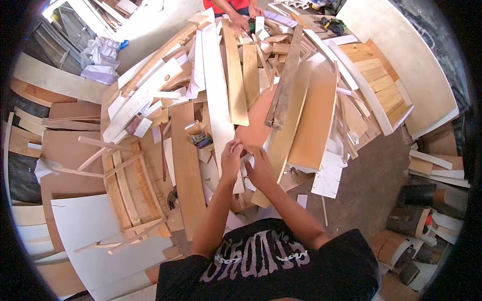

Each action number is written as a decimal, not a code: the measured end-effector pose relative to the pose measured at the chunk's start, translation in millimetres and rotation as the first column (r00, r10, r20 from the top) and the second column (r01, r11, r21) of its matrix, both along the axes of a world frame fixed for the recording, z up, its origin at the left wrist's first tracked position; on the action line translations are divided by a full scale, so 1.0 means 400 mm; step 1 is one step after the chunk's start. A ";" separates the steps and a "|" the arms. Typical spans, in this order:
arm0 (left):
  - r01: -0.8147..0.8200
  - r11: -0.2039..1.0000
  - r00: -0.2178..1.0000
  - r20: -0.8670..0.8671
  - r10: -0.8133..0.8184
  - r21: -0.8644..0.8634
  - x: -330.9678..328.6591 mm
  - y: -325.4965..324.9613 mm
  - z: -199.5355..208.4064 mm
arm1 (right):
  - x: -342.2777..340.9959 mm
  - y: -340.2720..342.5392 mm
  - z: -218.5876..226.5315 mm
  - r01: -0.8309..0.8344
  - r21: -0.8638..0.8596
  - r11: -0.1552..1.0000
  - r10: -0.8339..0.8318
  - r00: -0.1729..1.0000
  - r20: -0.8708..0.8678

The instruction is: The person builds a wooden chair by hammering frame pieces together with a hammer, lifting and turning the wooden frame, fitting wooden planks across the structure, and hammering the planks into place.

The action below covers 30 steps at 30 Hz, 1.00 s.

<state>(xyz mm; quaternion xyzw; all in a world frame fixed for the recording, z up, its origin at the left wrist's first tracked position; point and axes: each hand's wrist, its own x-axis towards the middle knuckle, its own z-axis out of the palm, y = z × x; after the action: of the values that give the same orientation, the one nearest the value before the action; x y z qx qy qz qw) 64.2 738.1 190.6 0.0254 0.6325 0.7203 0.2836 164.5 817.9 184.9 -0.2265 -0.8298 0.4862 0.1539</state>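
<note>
Both of my hands meet over the cluttered heap of wood, in the middle of the view. My left hand (231,159) is closed, its fingertips pinched together beside a long white board (215,90). Close by on the right, my right hand (261,169) has its fingers curled at the near edge of an orange-brown panel (257,120). Whatever the fingers of either hand grip is too small or hidden to make out. A pale yellow plank (234,75) and a weathered dark beam (286,80) lie over the panel, just beyond my hands.
Another person's hands (246,17) are at the far side of the heap. A wooden frame with legs (134,185) lies at left, by a large white sheet (100,241). A shallow wooden tray (374,75) rests at right. Cylindrical containers (411,220) stand at lower right.
</note>
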 end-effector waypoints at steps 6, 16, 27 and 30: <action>-0.024 0.994 0.997 0.066 0.031 -0.106 -0.089 0.036 -0.106 | -0.153 0.064 -0.119 -0.031 0.611 0.791 -0.109 0.976 0.190; 0.101 0.956 0.974 -0.166 -0.151 -0.276 -0.071 0.066 -0.113 | -0.075 0.067 -0.123 0.041 0.520 0.853 -0.074 0.996 0.043; 0.199 0.884 0.886 -0.307 -0.347 -0.423 0.006 0.073 -0.118 | 0.048 0.097 -0.015 0.102 0.644 0.758 -0.268 0.949 0.166; 0.243 0.894 0.896 -0.266 -0.356 -0.377 0.017 0.068 -0.117 | 0.053 0.099 0.010 0.061 0.665 0.744 -0.257 0.945 0.200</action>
<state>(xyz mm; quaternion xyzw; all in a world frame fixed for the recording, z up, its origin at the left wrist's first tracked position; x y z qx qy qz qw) 71.0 765.4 143.6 0.1950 0.7718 0.5347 0.2836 185.6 857.5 189.0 -0.2957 -0.9370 0.1158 0.1457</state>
